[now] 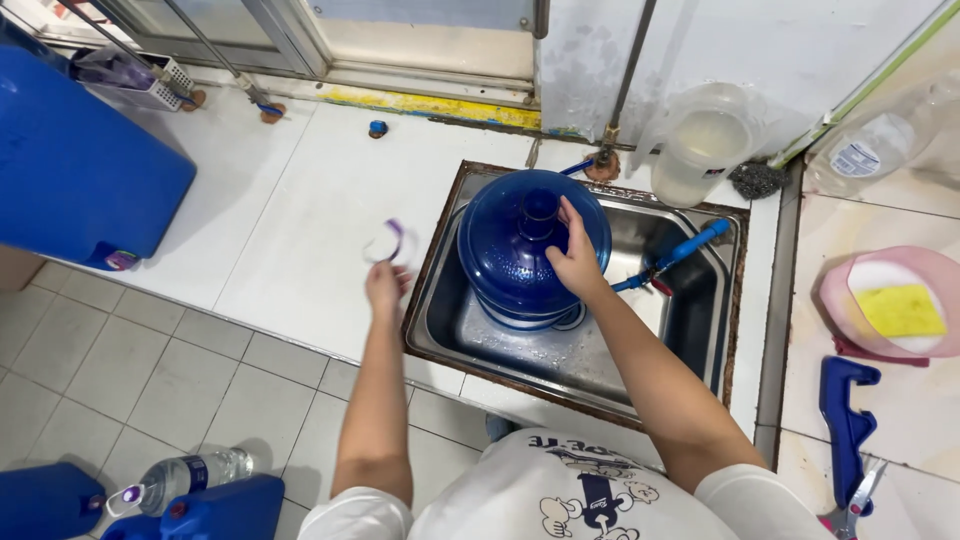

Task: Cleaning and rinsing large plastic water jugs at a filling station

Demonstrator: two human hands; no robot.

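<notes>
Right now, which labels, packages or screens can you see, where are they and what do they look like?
Label: white and blue patch on the clear bottle lying at far right.
Label: blue band around the clear bottle lying on the floor, lower left.
Label: small purple patch low on the big blue container, left.
No screens.
</notes>
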